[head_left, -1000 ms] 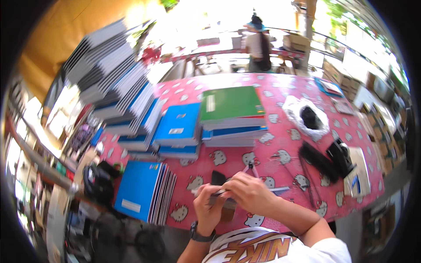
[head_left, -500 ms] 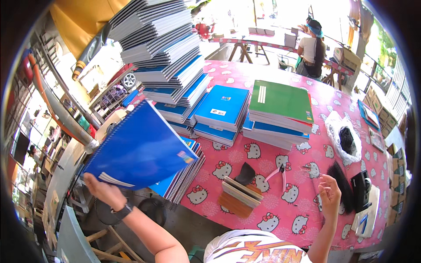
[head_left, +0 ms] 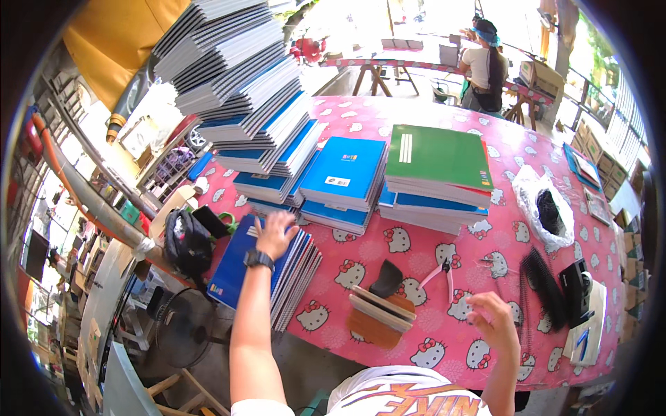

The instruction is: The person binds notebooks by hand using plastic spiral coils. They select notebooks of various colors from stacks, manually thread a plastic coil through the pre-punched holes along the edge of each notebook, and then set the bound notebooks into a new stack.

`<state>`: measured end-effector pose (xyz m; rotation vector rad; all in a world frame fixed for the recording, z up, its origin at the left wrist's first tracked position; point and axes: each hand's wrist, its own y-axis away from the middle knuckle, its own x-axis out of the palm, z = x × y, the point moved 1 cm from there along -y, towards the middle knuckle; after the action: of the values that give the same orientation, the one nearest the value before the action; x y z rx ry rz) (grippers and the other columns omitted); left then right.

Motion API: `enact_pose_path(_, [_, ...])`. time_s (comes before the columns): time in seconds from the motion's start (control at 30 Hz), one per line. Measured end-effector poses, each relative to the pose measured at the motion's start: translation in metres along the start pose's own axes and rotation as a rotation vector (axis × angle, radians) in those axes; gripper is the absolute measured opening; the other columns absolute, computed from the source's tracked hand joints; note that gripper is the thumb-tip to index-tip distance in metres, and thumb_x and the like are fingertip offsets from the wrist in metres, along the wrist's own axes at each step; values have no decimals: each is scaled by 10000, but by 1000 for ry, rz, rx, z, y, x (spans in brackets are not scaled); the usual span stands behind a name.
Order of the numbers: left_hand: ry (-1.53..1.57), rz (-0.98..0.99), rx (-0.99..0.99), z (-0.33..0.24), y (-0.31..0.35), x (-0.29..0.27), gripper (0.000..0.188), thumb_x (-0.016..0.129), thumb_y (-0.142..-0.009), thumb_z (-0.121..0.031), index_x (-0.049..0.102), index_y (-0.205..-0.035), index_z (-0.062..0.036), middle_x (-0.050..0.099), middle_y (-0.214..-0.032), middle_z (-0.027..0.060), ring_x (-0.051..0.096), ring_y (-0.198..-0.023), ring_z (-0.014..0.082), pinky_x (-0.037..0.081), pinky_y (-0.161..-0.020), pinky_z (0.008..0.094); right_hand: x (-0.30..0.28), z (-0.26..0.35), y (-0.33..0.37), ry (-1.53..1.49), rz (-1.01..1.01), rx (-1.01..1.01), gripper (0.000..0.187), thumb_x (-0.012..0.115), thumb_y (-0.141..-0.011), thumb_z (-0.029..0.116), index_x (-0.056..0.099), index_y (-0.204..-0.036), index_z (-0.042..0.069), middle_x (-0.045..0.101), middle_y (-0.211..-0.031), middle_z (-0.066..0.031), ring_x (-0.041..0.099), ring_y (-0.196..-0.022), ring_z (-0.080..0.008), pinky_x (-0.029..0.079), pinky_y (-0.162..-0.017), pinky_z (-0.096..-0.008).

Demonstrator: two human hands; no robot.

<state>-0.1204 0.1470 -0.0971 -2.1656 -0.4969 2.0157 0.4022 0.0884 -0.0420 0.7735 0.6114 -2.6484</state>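
Observation:
My left hand (head_left: 275, 237), fingers spread, lies on a dark blue spiral notebook (head_left: 232, 267). That notebook rests on a low stack of spiral notebooks (head_left: 297, 281) at the table's near left edge. My right hand (head_left: 496, 320) hovers over the right part of the table, fingers loosely bent, with nothing visible in it. Left of it are pink-handled pliers (head_left: 449, 281) and a wooden block-like piece (head_left: 380, 315) with a black curved piece (head_left: 388, 279) behind. On its right are a bundle of black wire coils (head_left: 543, 288) and a black hole punch (head_left: 576, 295).
A tall leaning notebook tower (head_left: 236, 76) stands at the back left. Beside it are blue notebooks (head_left: 345, 170) and a green-topped stack (head_left: 438, 156). A white plastic bag (head_left: 544, 208) lies farther right. A black fan (head_left: 186, 326) stands below the table's left edge. Another person (head_left: 483, 66) sits far off.
My left hand has brought the blue notebook down onto the low stack and now lies open on it. My right hand has shifted slightly left and nearer.

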Motion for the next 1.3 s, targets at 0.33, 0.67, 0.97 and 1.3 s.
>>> enact_pose_path(0.33, [124, 206, 155, -25, 2, 15, 703, 595, -699, -664, 569, -1180, -152, 534, -1241, 86, 399, -1247, 280, 135, -1075, 590, 0, -32, 17, 95, -34, 248, 254, 689, -761, 150, 616, -944, -9, 612, -842, -138, 589, -797, -290, 472, -705, -347])
enact_pose_path(0.67, [266, 220, 211, -21, -12, 18, 467, 701, -663, -405, 654, -1005, -90, 631, -1031, 100, 542, -1061, 254, 193, -1089, 514, 34, -22, -174, 361, -130, -439, 123, 660, -766, 120, 602, -837, 37, 613, -870, -93, 568, -874, -292, 477, -778, -363])
enact_pose_path(0.97, [452, -340, 147, -102, 61, -71, 437, 683, -755, -228, 565, -1147, -76, 475, -1286, 136, 395, -1223, 333, 259, -1036, 484, 77, -32, -267, 802, -153, -437, 73, 636, -748, 111, 635, -806, 66, 622, -854, -72, 593, -925, -226, 501, -777, -344])
enact_pose_path(1.3, [2324, 179, -550, -166, 114, -15, 422, 641, -825, -157, 479, -1166, 34, 587, -1099, 110, 598, -980, 221, 494, -877, 379, 92, 55, -68, 261, 357, -800, 136, 591, -712, 97, 618, -843, 119, 559, -809, -27, 563, -766, -195, 473, -683, -307])
